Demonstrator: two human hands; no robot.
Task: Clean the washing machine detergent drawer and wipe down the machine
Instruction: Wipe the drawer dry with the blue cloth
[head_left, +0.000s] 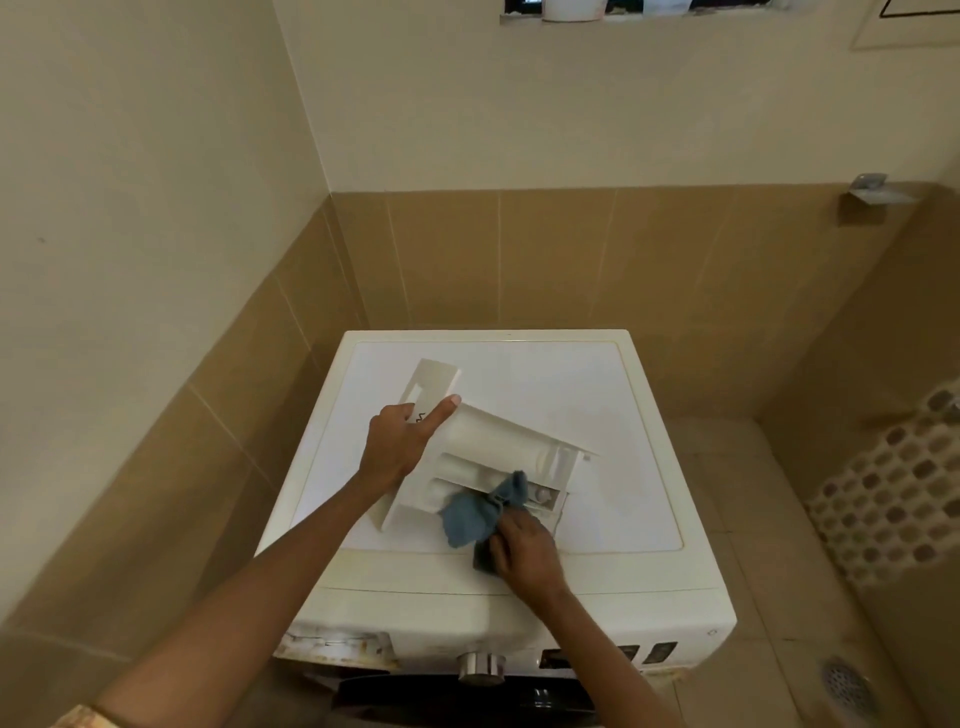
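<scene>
1. Detergent drawer is out of its slot and lies slantwise on the flat top of the washing machine, its front panel toward the far left and its compartments facing up.
2. Left hand grips the drawer at the front-panel end, its fingers wrapped round the edge and the index finger stretched straight along the panel, which steadies the drawer.
3. Right hand is clamped on a bunched blue cloth. The cloth's tip is pushed into the near compartment, beside a small round fitting. A dark patch shows under this hand; I cannot tell whether it is part of the cloth or something else.
4. Step in hand, as I judge it: wiping the inside of the drawer's compartments. The drawer part of the task looks under way, and the machine's own surfaces are not yet being wiped.
5. The next move likely calls for working the cloth along the narrow channels and into the corners, with the left hand bracing so that the drawer does not slide on the smooth top. The far compartment would then need the same pass.
6. The open slot at the machine's front left shows brownish marks round its rim, so it probably needs wiping before the drawer goes back. The control dial sits just right of it.
</scene>
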